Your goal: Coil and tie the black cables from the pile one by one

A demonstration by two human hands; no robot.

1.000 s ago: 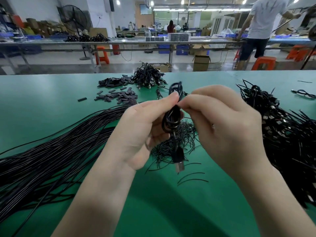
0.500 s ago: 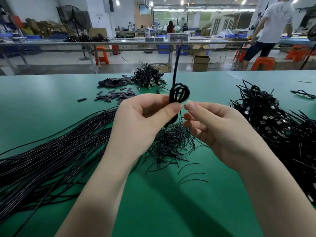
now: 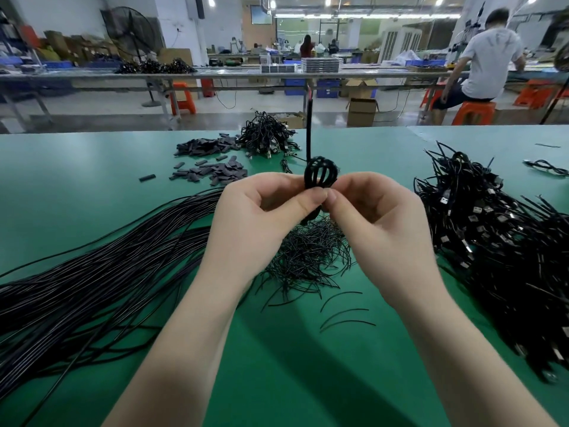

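While both my hands meet above the middle of the bench [image 3: 92, 186], I hold a coiled cable [image 3: 320, 175] between them. Its loops bulge up above my fingertips, and one straight end stands up from the coil. My left hand [image 3: 261, 220] pinches the coil with thumb and forefinger curled round its lower part. My right hand [image 3: 378, 217] has its thumb and forefinger tips pressed to the same spot, touching the left thumb; whether they pinch a tie there I cannot tell.

Just below the hands lies a heap of thin ties [image 3: 308, 254], with a few loose ones nearer me. To the left, a sheaf of long straight cables [image 3: 101, 272] fans across the green surface. To the right sits a big pile of bundled cables [image 3: 498, 235] with plugs showing. Farther off are small dark sleeves [image 3: 212, 171] and another small cable heap [image 3: 268, 137]. Beyond the bench, a person [image 3: 489, 63] sits on an orange stool [image 3: 474, 112].
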